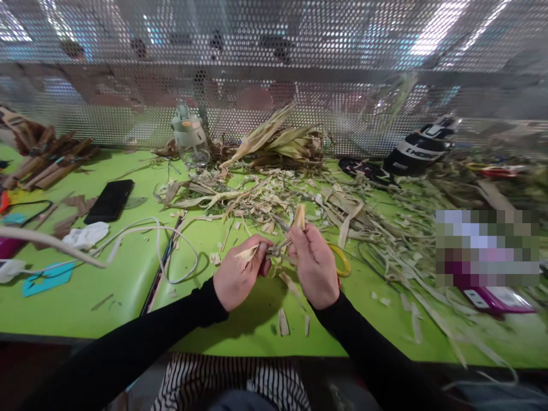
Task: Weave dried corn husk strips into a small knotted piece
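In the head view, my left hand (240, 277) is closed with a pale fan-shaped piece of dried corn husk (247, 255) showing above its fingers. My right hand (315, 265) pinches a folded strip of dried husk (299, 217) that points up. Between the two sets of fingertips runs a thin, twisted grey-brown piece, too small to make out. A yellow loop handle (345, 261), like that of scissors, shows behind my right hand, and a narrow metal blade (280, 222) appears on its other side. Whether my right hand touches them I cannot tell.
Husk scraps (265, 197) litter the green table (115, 302). Behind them stand a clear bottle (191, 137) and a leaning black bottle (417, 149) before a perforated metal screen (240, 91). A phone (109, 201) and white cable (197, 260) lie left, a magenta packet (492, 299) right.
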Motion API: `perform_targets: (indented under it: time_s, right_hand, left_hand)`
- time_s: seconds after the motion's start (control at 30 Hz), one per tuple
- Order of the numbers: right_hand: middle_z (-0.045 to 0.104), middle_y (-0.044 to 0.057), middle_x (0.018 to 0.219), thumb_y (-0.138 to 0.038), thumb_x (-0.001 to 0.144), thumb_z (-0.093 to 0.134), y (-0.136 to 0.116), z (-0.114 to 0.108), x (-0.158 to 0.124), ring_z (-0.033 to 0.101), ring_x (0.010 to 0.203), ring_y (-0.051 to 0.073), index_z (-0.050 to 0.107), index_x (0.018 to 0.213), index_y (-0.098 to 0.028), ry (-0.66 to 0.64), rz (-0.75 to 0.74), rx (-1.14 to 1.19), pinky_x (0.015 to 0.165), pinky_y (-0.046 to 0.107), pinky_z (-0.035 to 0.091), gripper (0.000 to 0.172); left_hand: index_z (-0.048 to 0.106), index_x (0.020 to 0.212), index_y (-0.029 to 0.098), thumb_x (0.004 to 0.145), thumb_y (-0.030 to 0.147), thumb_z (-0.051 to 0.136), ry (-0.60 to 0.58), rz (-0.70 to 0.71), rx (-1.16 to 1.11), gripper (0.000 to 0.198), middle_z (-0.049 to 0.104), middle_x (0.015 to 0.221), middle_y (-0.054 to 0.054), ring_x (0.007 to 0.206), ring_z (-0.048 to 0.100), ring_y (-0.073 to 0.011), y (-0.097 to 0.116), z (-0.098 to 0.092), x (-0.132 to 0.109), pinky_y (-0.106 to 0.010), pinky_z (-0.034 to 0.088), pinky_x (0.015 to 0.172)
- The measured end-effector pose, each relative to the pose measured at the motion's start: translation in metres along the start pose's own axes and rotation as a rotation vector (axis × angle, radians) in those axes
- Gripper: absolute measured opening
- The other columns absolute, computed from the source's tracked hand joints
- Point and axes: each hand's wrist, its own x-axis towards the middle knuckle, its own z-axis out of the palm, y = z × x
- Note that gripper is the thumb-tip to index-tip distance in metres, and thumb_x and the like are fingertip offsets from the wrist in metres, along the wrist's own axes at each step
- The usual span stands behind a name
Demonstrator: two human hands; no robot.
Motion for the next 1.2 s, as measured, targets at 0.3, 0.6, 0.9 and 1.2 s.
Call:
perform_targets:
  time_s: [0.3,0.6,0.9,1.2]
  right_hand:
    - [0.036,-0.008,0.059,-0.046,0.089,0.049,0.006,-0.002,0.003,0.033,0.046,0.007,0.044,0.081,-0.021,-0.119,0.046,0.091,0.043,0.021,0.03,0.027]
    - [0.05,-0.008,0.059,-0.049,0.088,0.049,0.005,0.001,-0.003,0.051,0.047,0.01,0.039,0.102,-0.025,-0.292,0.137,0.34,0.045,0.024,0.045,0.03]
    - [0.053,-0.006,0.064,-0.046,0.089,0.049,0.008,0.0,-0.006,0.052,0.05,0.01,0.045,0.1,-0.022,-0.251,0.084,0.277,0.048,0.023,0.045,0.027]
    - [0.061,0.002,0.075,-0.038,0.087,0.055,0.001,-0.01,0.001,0.058,0.065,0.013,0.058,0.089,-0.017,-0.35,0.002,0.116,0.063,0.027,0.05,0.021]
  left_hand:
    - [0.053,0.084,0.016,0.086,0.04,0.053,-0.099,-0.031,0.053,0.025,0.055,0.066,0.001,0.053,0.048,-0.0088,0.009,-0.001,-0.004,-0.023,0.039,0.054]
    - [0.056,0.083,0.013,0.083,0.043,0.056,-0.094,-0.084,-0.113,0.03,0.061,0.07,-0.002,0.049,0.047,-0.0055,0.003,0.0,-0.002,-0.02,0.039,0.048]
    - [0.049,0.092,0.016,0.083,0.032,0.058,-0.073,-0.055,-0.175,0.021,0.059,0.069,0.002,0.055,0.051,-0.0065,0.009,-0.001,-0.002,-0.02,0.039,0.053]
    - [0.04,0.097,0.018,0.082,0.024,0.056,-0.053,-0.118,-0.168,0.023,0.062,0.071,0.001,0.059,0.055,-0.0075,0.014,-0.015,0.008,-0.018,0.039,0.053]
